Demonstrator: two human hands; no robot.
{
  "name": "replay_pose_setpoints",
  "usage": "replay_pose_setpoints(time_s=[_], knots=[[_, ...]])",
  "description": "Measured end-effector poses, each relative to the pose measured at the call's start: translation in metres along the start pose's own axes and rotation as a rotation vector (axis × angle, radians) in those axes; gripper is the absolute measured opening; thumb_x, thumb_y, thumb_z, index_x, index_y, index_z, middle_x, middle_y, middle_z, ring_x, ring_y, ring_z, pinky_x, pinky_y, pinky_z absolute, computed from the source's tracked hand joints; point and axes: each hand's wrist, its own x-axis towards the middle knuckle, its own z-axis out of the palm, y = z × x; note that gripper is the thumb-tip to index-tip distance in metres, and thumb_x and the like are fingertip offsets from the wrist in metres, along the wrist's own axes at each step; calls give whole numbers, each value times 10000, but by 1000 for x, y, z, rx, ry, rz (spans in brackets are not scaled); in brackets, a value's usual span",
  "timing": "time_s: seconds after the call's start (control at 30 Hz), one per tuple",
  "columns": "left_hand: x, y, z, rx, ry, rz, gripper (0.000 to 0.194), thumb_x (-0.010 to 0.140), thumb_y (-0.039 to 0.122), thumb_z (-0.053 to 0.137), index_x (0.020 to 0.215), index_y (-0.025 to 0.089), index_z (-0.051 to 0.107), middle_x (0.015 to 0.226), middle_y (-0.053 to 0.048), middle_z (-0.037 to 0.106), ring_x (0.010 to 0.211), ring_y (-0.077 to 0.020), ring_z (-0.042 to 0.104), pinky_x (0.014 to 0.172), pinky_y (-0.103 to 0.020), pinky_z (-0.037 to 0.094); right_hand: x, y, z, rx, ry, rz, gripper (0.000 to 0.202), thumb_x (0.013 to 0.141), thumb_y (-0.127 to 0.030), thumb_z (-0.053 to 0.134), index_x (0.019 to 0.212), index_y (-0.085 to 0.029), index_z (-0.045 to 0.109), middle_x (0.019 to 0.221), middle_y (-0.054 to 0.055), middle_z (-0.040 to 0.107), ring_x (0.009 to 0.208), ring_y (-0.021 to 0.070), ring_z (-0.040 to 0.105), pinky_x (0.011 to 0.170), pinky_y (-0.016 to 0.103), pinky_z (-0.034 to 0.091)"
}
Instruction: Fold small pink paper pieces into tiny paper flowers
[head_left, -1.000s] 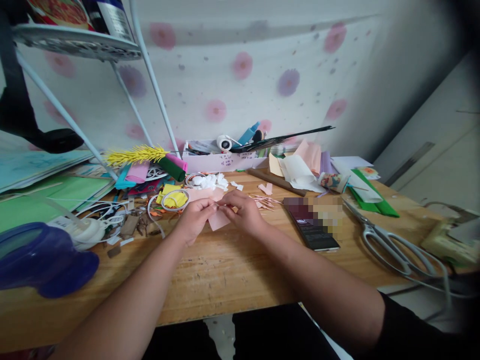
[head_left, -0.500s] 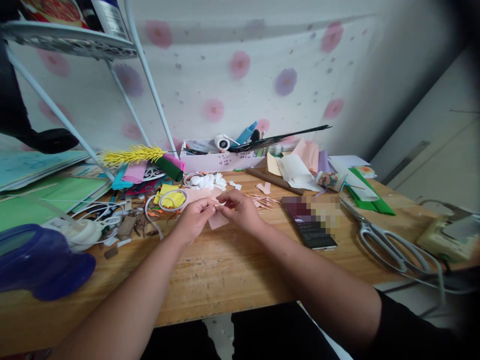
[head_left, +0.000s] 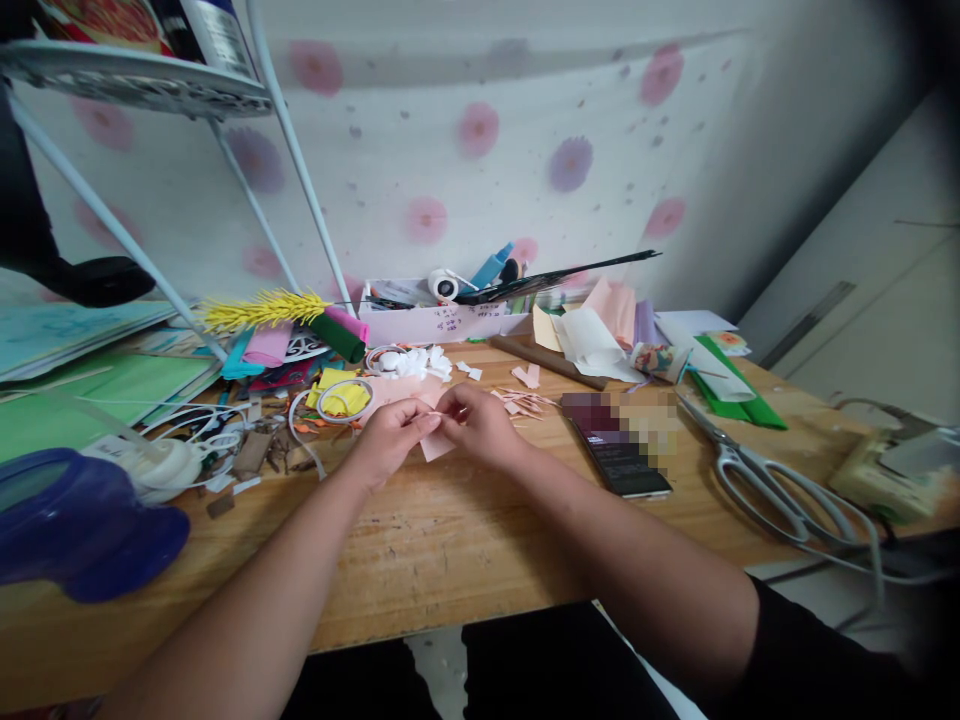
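Note:
My left hand and my right hand meet over the middle of the table, fingertips pinched together on a small strip of pale pink paper. Most of that strip is hidden by the fingers. A square of pale pink paper shows just below the fingertips; I cannot tell if it lies on the table or is held too. Behind the hands rests a larger pink sheet. Thin cut pink paper strips lie in a heap right of my right hand.
Right of my arm lie a phone and large scissors. A tape roll, white petal-like pieces and paper scraps crowd the left. A blue tape dispenser stands at the left edge. A pen box stands behind.
My right hand's fingers have drawn in and lowered against the left fingertips, closing around the small strip. The pink square shows slightly differently below them. Other things keep their places.

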Motion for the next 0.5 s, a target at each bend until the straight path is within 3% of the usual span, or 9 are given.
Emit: replay_pose_setpoints(time_s=[0.2,0.5], knots=[[0,0,-1,-12,-25,-2,220,715,350,528,665,138,549,613,17,496,580,-99,433,550,-217,334,-1,-2,2,99,-22,52,84,663,-223,557,698,-151,533,649,-9,532,564,79,462,517,194,367],[0,-1,-1,-112,-3,-22,195,712,326,537,716,132,555,661,3,539,610,-107,473,581,-231,359,0,-6,-3,130,12,-63,50,697,-162,540,725,-149,579,723,13,560,643,90,502,588,201,409]])
